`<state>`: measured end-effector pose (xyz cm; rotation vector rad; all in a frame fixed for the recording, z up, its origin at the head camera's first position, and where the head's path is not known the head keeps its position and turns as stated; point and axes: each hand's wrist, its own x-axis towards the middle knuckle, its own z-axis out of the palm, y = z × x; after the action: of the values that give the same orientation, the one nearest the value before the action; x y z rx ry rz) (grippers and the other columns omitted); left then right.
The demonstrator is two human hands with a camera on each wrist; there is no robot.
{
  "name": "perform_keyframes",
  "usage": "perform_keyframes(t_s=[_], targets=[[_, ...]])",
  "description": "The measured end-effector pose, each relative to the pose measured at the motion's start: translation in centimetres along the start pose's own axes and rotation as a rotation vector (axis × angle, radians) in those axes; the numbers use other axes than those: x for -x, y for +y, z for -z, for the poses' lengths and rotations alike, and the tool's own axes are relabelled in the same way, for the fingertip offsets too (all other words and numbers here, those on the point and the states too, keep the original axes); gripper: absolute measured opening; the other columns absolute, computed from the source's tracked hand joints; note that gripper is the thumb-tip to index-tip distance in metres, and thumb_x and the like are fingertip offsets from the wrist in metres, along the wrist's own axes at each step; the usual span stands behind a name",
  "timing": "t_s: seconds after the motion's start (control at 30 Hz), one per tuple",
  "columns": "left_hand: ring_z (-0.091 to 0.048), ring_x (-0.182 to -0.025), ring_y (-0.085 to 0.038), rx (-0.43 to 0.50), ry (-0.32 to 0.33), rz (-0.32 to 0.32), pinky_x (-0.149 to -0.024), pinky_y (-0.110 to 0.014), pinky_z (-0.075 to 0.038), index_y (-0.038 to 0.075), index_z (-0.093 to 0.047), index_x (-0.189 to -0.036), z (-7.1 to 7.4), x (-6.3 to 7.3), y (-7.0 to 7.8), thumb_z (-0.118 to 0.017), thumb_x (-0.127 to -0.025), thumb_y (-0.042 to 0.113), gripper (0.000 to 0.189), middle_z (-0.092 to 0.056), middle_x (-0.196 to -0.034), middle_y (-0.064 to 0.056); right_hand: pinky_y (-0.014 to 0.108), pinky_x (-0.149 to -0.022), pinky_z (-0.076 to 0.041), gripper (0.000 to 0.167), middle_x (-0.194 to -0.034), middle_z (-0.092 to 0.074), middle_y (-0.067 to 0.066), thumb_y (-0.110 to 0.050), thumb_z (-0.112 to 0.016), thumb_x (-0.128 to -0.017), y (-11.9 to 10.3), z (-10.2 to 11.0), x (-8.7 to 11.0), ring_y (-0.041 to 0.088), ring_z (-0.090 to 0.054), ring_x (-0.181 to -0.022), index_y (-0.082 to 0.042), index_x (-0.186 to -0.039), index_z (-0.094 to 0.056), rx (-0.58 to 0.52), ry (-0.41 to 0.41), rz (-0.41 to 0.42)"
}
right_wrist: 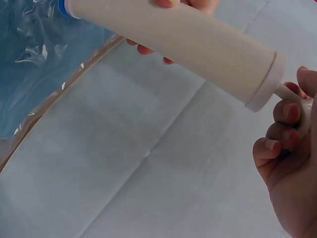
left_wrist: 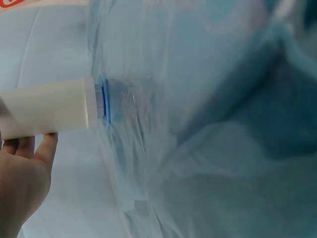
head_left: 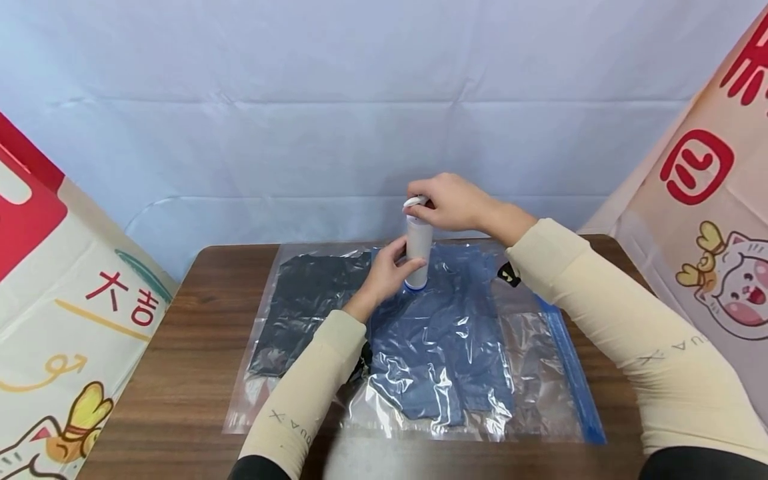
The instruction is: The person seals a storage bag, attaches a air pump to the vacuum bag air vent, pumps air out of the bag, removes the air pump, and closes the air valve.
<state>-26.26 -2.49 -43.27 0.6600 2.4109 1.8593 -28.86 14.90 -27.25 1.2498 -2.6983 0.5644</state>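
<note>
A white hand pump (head_left: pixel 419 243) stands nearly upright on the blue valve (left_wrist: pixel 105 101) of a clear vacuum storage bag (head_left: pixel 534 347). My left hand (head_left: pixel 387 273) holds the pump's barrel from the left, thumb across its front. The right hand (head_left: pixel 453 202) grips the pump's handle (right_wrist: pixel 304 116) at the top, fingers curled round it. In the right wrist view a short bit of the rod shows between handle and barrel. Inside the bag lie folded blue clothing (head_left: pixel 444 340) and dark clothing (head_left: pixel 312 313), under wrinkled, shiny plastic.
The bag lies flat on a brown wooden table (head_left: pixel 174 373). Its blue zip edge (head_left: pixel 573 373) runs along the right side. Close behind the table hangs a pale cloth backdrop (head_left: pixel 300 147), with printed cloths (head_left: pixel 720 220) at both sides.
</note>
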Motion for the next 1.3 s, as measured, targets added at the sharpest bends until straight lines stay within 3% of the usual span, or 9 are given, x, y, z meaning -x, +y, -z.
perform_keyframes(t_s=[0.23, 0.5, 0.77, 0.97, 1.13, 1.3], targets=[[-0.054, -0.134, -0.025, -0.022, 0.007, 0.016, -0.107, -0.035, -0.048, 0.007, -0.051, -0.148, 0.0, -0.2, 0.3, -0.071, -0.097, 0.014, 0.055, -0.058, -0.142, -0.013, 0.033, -0.058, -0.04, 0.018, -0.072, -0.059, 0.001, -0.022, -0.067, -0.1, -0.6, 2.1, -0.4, 0.017, -0.047, -0.056, -0.012, -0.086, -0.063, 0.019, 0.098, 0.026], [-0.053, -0.136, -0.027, -0.053, 0.011, 0.028, -0.108, -0.035, -0.048, 0.006, -0.05, -0.149, -0.1, 0.2, 0.2, -0.072, -0.096, 0.014, 0.058, -0.056, -0.144, -0.016, 0.029, -0.055, -0.031, 0.023, -0.062, -0.047, 0.002, -0.019, -0.068, -0.1, -2.2, 6.2, -1.2, 0.017, -0.04, -0.051, -0.008, -0.082, -0.062, 0.038, 0.244, 0.025], [-0.05, -0.138, -0.029, -0.068, 0.005, 0.029, -0.109, -0.037, -0.046, 0.005, -0.047, -0.151, 0.2, 0.6, 0.1, -0.071, -0.097, 0.013, 0.06, -0.055, -0.146, -0.018, 0.026, -0.055, -0.029, 0.022, -0.067, -0.05, 0.005, -0.022, -0.065, -0.102, -4.7, 10.6, -1.9, 0.016, -0.038, -0.055, -0.003, -0.09, -0.064, 0.118, 0.338, -0.004], [-0.05, -0.139, -0.029, -0.065, 0.014, 0.034, -0.109, -0.036, -0.046, 0.004, -0.047, -0.151, 0.3, 0.7, 0.1, -0.07, -0.097, 0.013, 0.059, -0.054, -0.146, -0.018, 0.027, -0.059, -0.03, 0.025, -0.075, -0.056, 0.008, -0.025, -0.065, -0.102, -5.6, 11.5, -2.2, 0.018, -0.041, -0.061, 0.0, -0.098, -0.065, 0.153, 0.4, 0.007], [-0.05, -0.138, -0.029, -0.069, 0.012, 0.016, -0.109, -0.038, -0.046, 0.005, -0.047, -0.151, 0.4, 0.5, 0.2, -0.07, -0.098, 0.014, 0.059, -0.054, -0.146, -0.018, 0.031, -0.06, -0.03, 0.026, -0.073, -0.055, 0.01, -0.026, -0.062, -0.104, -5.2, 10.6, -2.5, 0.02, -0.042, -0.061, -0.001, -0.096, -0.063, 0.19, 0.36, 0.009], [-0.051, -0.138, -0.029, -0.058, 0.015, 0.028, -0.109, -0.039, -0.046, 0.005, -0.047, -0.151, 0.4, 0.5, -0.1, -0.07, -0.098, 0.013, 0.058, -0.054, -0.145, -0.018, 0.034, -0.06, -0.034, 0.026, -0.071, -0.053, 0.007, -0.027, -0.057, -0.106, -3.7, 7.6, -2.4, 0.022, -0.045, -0.059, -0.006, -0.09, -0.06, 0.141, 0.141, -0.035]])
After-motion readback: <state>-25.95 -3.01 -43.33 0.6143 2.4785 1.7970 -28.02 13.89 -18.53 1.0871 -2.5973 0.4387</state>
